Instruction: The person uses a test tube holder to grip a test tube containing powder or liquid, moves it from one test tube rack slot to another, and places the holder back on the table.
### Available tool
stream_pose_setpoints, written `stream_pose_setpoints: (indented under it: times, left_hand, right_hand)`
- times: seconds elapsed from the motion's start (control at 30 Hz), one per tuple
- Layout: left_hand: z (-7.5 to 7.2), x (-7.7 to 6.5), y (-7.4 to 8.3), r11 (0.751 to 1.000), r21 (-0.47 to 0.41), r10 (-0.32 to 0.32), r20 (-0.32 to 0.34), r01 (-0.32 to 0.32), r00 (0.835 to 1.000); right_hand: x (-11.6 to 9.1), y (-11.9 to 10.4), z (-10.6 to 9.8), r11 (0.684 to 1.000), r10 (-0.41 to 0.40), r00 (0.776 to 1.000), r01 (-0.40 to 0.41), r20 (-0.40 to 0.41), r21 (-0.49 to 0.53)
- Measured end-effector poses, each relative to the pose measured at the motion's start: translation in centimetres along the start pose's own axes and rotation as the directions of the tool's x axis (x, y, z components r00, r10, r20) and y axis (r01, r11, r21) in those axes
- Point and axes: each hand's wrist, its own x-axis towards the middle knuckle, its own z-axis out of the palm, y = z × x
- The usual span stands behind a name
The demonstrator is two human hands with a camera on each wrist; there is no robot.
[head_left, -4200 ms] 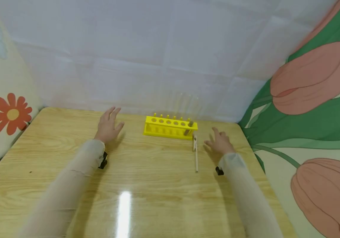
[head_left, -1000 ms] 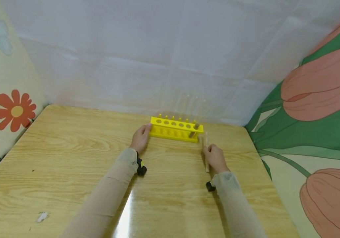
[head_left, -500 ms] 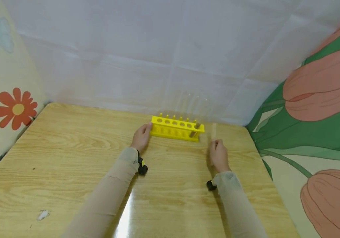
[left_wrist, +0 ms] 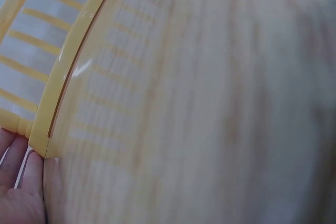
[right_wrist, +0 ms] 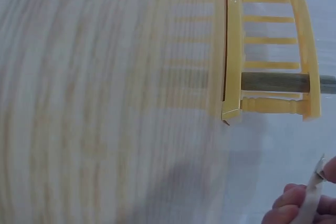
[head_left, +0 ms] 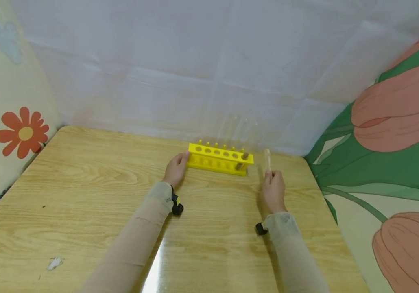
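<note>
A yellow test tube rack stands near the back of the table. My left hand grips its left end; the left wrist view shows fingers round the end post. In the rack's rightmost hole sits a test tube with dark grey-brown contents, also plain in the right wrist view. Faint clear tubes stand on the pegs behind. To the right of the rack, my right hand holds a wooden test tube holder, its end pointing up and away. The holder's lower part is hidden by the hand.
The wood-grain table meets a white cloth backdrop close behind the rack. Flower-patterned cloths hang at both sides. A pale worn patch marks the tabletop at front left.
My left hand has come to the rack and gripped its end. My right hand has picked up the test tube holder from the table and raised it slightly to the right.
</note>
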Motion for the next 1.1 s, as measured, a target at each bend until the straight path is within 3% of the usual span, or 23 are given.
stream_pose_setpoints:
  times: [0.43,0.67,0.93,1.1]
  left_hand:
    - [0.1,0.0,0.1,1.0,0.001,-0.022,0.011,0.022,1.0]
    - [0.1,0.0,0.0,1.0,0.003,-0.014,0.01,0.014,1.0]
    - [0.0,0.0,-0.1,1.0,0.006,-0.007,0.003,0.007,1.0]
    - [0.0,-0.2,0.2,1.0,0.007,-0.011,0.01,0.011,1.0]
  right_hand:
    - [0.1,-1.1,-1.7,0.999,-0.048,0.997,0.049,-0.059,0.0]
    - [0.0,-1.4,-2.3,0.986,-0.164,0.974,0.159,-0.153,-0.047]
    - [0.4,-2.2,-3.0,0.983,-0.175,0.97,0.161,-0.171,-0.091]
    - [0.6,-2.6,-3.4,0.972,-0.226,0.951,0.207,-0.21,-0.108]
